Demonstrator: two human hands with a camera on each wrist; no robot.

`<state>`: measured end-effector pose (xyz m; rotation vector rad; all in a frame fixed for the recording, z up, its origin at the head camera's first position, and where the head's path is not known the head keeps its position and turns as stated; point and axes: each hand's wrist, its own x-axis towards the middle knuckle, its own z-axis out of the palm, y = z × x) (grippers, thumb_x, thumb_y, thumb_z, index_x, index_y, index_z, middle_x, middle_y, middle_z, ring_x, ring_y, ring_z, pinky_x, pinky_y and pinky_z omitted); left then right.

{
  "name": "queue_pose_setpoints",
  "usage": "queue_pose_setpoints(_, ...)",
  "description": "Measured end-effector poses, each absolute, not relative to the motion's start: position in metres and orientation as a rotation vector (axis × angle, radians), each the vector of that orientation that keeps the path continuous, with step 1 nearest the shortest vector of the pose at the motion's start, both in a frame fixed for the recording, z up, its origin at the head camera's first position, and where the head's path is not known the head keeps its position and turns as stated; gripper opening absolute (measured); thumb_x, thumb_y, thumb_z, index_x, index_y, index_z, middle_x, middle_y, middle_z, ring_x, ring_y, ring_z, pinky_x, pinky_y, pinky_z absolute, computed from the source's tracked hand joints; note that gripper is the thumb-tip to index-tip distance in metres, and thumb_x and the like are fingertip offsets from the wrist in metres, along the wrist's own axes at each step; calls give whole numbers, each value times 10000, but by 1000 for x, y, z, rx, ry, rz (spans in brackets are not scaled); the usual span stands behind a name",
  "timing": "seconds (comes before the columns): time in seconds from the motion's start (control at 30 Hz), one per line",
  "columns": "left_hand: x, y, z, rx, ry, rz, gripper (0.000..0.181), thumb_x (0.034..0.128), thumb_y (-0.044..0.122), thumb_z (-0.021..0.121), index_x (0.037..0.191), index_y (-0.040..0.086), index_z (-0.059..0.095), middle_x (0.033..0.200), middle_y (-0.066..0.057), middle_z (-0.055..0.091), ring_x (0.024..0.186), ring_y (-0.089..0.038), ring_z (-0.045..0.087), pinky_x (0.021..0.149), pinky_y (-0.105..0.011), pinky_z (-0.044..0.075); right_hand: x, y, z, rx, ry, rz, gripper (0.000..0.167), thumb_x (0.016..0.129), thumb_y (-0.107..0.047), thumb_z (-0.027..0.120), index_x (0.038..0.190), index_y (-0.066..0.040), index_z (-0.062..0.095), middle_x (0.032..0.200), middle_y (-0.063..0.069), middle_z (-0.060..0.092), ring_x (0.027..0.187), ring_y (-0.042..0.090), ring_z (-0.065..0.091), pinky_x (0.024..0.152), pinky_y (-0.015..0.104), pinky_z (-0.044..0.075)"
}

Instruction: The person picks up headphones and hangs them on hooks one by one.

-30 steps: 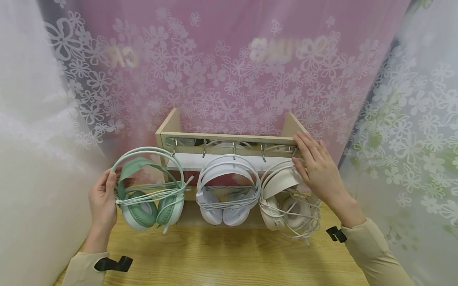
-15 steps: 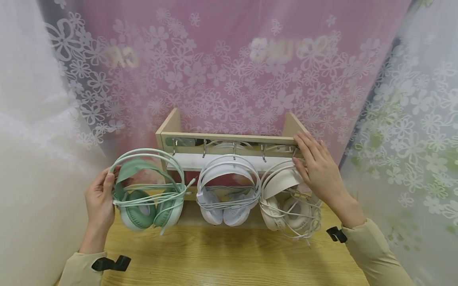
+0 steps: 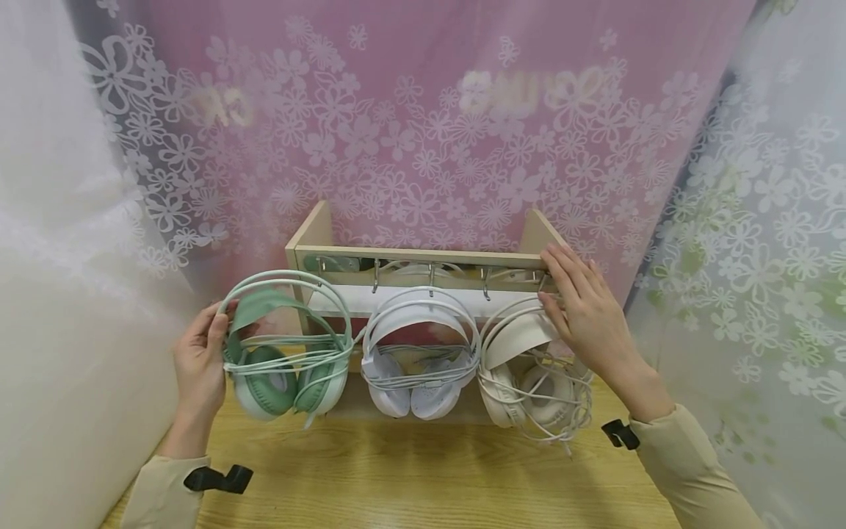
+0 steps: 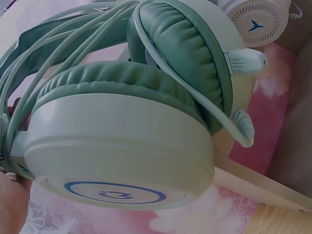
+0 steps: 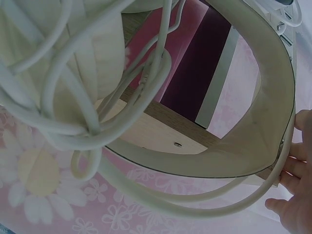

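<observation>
In the head view my left hand (image 3: 201, 367) grips the left side of the headband of the green headphones (image 3: 264, 393). Their cable is bundled across the middle, and the headband top is in front of the leftmost hook; whether it touches the hook I cannot tell. The left wrist view shows a white ear cup (image 4: 122, 131) close up, with green padding. Fingers straight, my right hand (image 3: 591, 316) rests on the right end of the wooden rack (image 3: 423, 254). Below that hand hang cream headphones (image 3: 518, 345) with a tangled cable. White headphones (image 3: 390, 389) hang in the middle.
Several metal hooks (image 3: 377, 277) line the rack's front board. A white shelf (image 3: 344, 297) lies behind the headphones. The rack stands on a wood-grain table (image 3: 410, 470). Flowered pink cloth (image 3: 423, 132) covers the back, with pale cloth at both sides.
My left hand and the green headphones shifted slightly left, then back right, closer to the white headphones. The right hand stays on the rack.
</observation>
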<state>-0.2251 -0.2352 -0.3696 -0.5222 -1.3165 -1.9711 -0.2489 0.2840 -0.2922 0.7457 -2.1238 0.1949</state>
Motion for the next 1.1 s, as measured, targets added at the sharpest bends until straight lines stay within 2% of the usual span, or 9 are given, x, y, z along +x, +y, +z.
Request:
queue_pose_setpoints(0.27, -228, -234, -371, -529, -1448, -1927, 306, 1053, 62, 517, 1284, -115, 614, 1094, -40, 721, 817, -135, 757, 818, -245, 598, -248, 283, -291, 749, -2131, 194, 602, 1104, -432, 367, 1550, -29, 377, 1580, 163, 401, 1480, 349, 334, 1239, 547, 192)
queue_pose_setpoints(0.77, -239, -227, -380, -546, -1483, -1910, 317, 1053, 58, 515, 1283, -144, 595, 1142, -31, 739, 821, -136, 755, 824, -266, 601, -248, 284, -291, 742, -2139, 190, 578, 1096, -383, 420, 1550, -28, 377, 1580, 165, 399, 1484, 347, 327, 1235, 555, 195)
queue_pose_setpoints(0.93, -238, -227, -382, -491, -1508, -1898, 337, 1052, 68, 523, 1279, -176, 575, 1123, -51, 732, 814, -138, 755, 821, -259, 600, -248, 284, -291, 740, -2133, 196, 582, 1099, -399, 402, 1546, -27, 385, 1579, 163, 403, 1479, 352, 335, 1242, 540, 186)
queue_pose_setpoints(1.1, -238, -228, -386, -454, -1528, -1908, 319, 1053, 60, 515, 1281, -150, 593, 1113, -37, 735, 812, -136, 756, 822, -262, 600, -248, 284, -292, 739, -2136, 194, 591, 1102, -416, 385, 1547, -27, 383, 1580, 164, 400, 1479, 352, 335, 1239, 548, 191)
